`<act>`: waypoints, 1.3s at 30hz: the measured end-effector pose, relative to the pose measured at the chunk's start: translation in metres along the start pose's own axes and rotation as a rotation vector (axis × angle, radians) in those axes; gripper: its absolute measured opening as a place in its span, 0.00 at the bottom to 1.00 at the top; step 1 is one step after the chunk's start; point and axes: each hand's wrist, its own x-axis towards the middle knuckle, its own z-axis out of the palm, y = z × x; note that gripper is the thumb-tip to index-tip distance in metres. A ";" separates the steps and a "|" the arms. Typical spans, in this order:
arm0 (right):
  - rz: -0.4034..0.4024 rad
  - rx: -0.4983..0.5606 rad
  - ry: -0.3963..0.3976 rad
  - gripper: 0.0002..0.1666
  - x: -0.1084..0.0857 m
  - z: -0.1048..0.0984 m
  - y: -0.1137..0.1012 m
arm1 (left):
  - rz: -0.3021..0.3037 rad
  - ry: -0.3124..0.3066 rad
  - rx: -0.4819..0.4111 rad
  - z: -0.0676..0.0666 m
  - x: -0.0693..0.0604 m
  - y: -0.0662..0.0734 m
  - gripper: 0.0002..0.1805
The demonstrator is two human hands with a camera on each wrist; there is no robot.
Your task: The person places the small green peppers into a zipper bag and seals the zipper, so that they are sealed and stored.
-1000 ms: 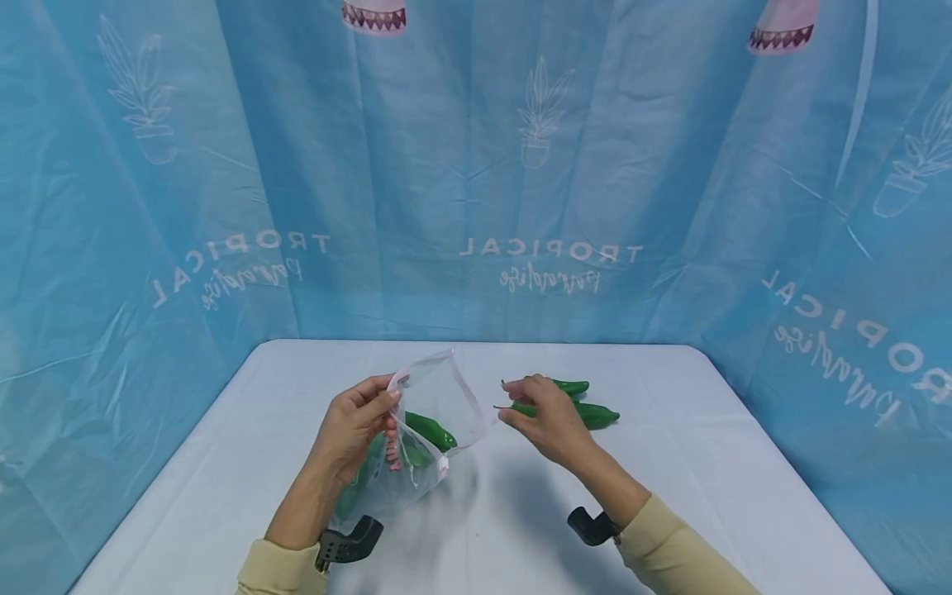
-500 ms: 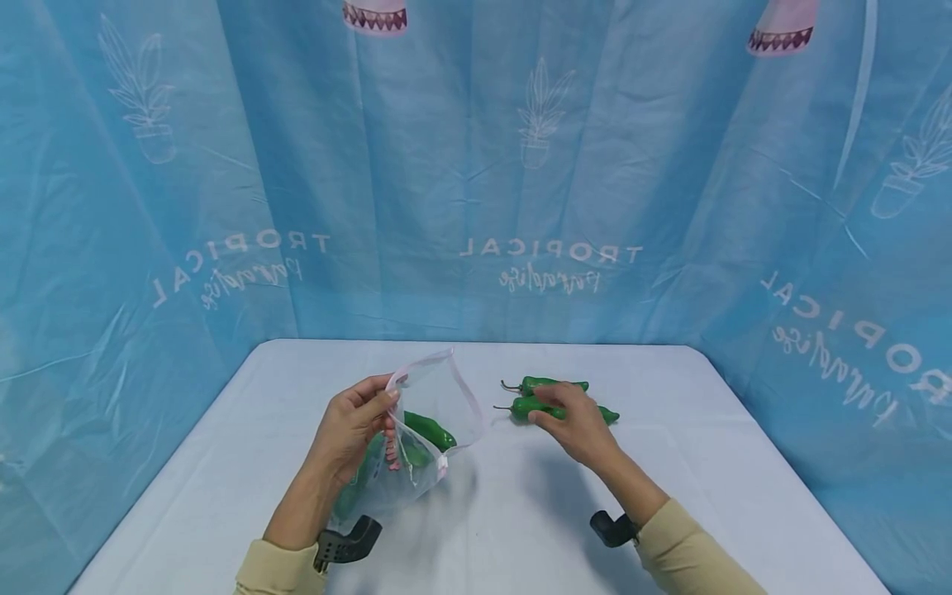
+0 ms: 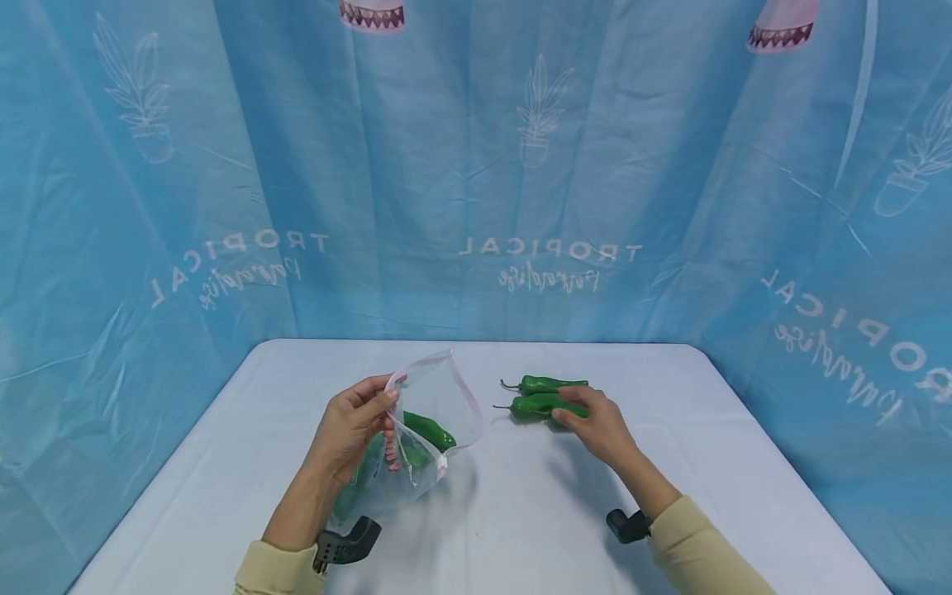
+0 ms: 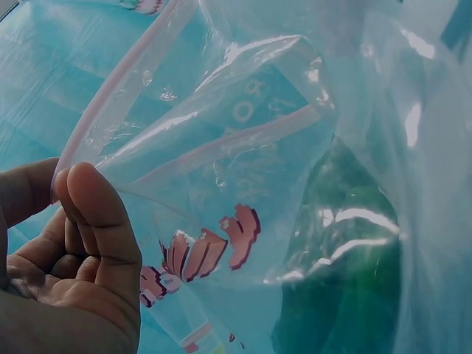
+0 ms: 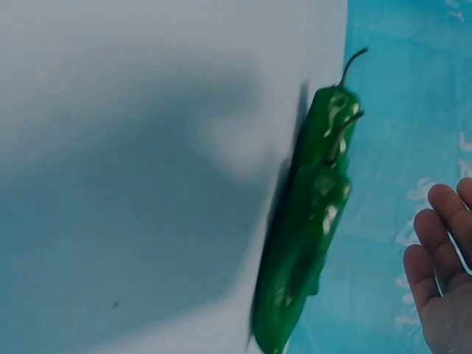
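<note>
In the head view my left hand [image 3: 353,430] pinches the rim of a clear zip bag [image 3: 446,388] between thumb and fingers. The bag's mouth gapes to the right. Inside it, green peppers [image 3: 427,431] show through the plastic, beside pink printing on the film. Two more long green peppers lie side by side on the table, a far one [image 3: 543,383] and a near one [image 3: 531,405], stems to the left. My right hand [image 3: 598,426] hovers at the near pepper's right end, covering its tip. In the right wrist view its fingers [image 5: 435,258] look relaxed, apart from the peppers.
A white-covered table [image 3: 491,529] lies under everything. Blue printed curtains [image 3: 476,165] hang behind it and along both sides. Dark wrist mounts [image 3: 349,541] sit on both forearms.
My right hand has slid rightward along the peppers from their stems to the near one's tip, uncovering them. The peppers stay in place. My left hand and the bag have hardly moved.
</note>
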 end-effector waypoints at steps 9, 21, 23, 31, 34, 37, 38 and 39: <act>0.059 -0.021 -0.002 0.29 0.008 -0.001 0.022 | -0.005 0.004 0.003 0.001 0.000 -0.001 0.24; 0.091 -0.050 -0.005 0.30 0.015 -0.004 0.042 | -0.011 0.008 0.010 0.001 0.001 -0.002 0.24; 0.094 -0.054 -0.006 0.31 0.016 -0.004 0.046 | -0.014 0.008 0.010 0.001 0.001 -0.002 0.24; 0.095 -0.084 -0.020 0.32 0.021 -0.004 0.061 | -0.013 0.000 0.012 0.002 0.000 -0.002 0.24; 0.106 -0.095 -0.022 0.32 0.024 -0.004 0.064 | -0.008 -0.002 0.005 0.002 0.000 -0.002 0.24; 0.123 -0.102 -0.026 0.32 0.026 -0.003 0.067 | -0.006 -0.006 -0.002 0.001 0.000 -0.002 0.24; 0.128 -0.102 -0.028 0.32 0.026 -0.003 0.068 | -0.006 -0.007 -0.005 0.001 0.000 -0.002 0.24; 0.129 -0.105 -0.028 0.32 0.027 -0.003 0.068 | -0.007 -0.009 -0.006 0.001 0.000 -0.002 0.24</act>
